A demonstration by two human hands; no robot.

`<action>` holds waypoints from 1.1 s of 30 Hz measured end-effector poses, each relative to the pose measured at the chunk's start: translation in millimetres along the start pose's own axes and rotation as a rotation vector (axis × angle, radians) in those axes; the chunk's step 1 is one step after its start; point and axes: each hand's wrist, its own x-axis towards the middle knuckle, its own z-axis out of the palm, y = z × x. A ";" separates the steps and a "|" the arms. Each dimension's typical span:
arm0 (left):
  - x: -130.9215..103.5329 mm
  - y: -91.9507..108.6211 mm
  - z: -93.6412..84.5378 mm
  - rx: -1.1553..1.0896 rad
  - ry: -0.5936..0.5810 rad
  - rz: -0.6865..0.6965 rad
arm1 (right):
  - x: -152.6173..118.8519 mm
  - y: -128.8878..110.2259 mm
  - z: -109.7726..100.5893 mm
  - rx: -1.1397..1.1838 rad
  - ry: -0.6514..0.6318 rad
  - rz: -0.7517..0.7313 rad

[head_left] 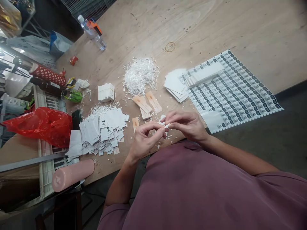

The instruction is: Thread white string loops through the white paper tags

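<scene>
Both hands together, low centre of frame, over the near edge of the table (203, 28). Left hand (145, 140) has thumb and finger clamped on a white piece (167, 126); right hand (185, 125) pinches the same piece from the other side. Piece is dead centre between the fingertips, mostly covered; can't tell exactly what it is.

Around: tag pile (103, 132) left of centre, strings fanning off its top side; string heap (141, 76) upper centre; orange cards (154, 102) just above the hands; white cards (176, 85) right of those, next to the printed sheet (249, 92), which carries a strip stack (206, 74). White bits (158, 145) litter the table by the hands. Pink flask (73, 175) lower left, near the table edge.

Risks, my read: piece is tiny and held by fingertips only, so a loose pinch could drop it among lookalike bits or off the near edge. Pulling too hard could tear or bend it. Sheet overhangs the edge beside the right forearm; a brush could drag it, strip stack and all. Strings look tangle-prone: lifting one may pull others. Left elbow swinging out could knock the flask.
</scene>
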 end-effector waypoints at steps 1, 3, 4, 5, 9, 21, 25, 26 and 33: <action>-0.3 -1.4 -0.6 -0.002 0.009 -0.007 | -0.3 -1.3 0.5 -0.002 -0.002 0.009; -0.9 -3.6 -1.6 -0.007 0.017 -0.019 | -0.8 -3.6 1.9 -0.004 0.000 0.029; -1.3 -4.3 -2.0 -0.012 0.015 -0.022 | -0.9 -4.4 2.6 -0.003 -0.001 0.038; -1.5 -4.7 -2.3 -0.015 0.010 -0.024 | -1.0 -4.9 3.1 -0.001 -0.004 0.044; -2.3 -3.2 -2.8 -0.022 -0.004 -0.021 | -0.4 -4.6 3.1 -0.006 -0.021 0.041; -3.3 -3.8 -2.8 0.077 0.013 0.049 | -2.1 -1.0 2.4 -0.135 -0.060 -0.059; -4.4 -8.2 -3.1 0.070 0.028 0.061 | -2.0 3.3 3.4 -0.042 -0.048 0.022; -4.8 -9.3 -3.1 0.056 0.026 0.057 | -1.7 4.1 3.7 -0.009 -0.045 0.048; -6.4 -13.1 -5.5 0.054 0.048 0.136 | 0.7 1.9 7.2 0.040 0.001 0.141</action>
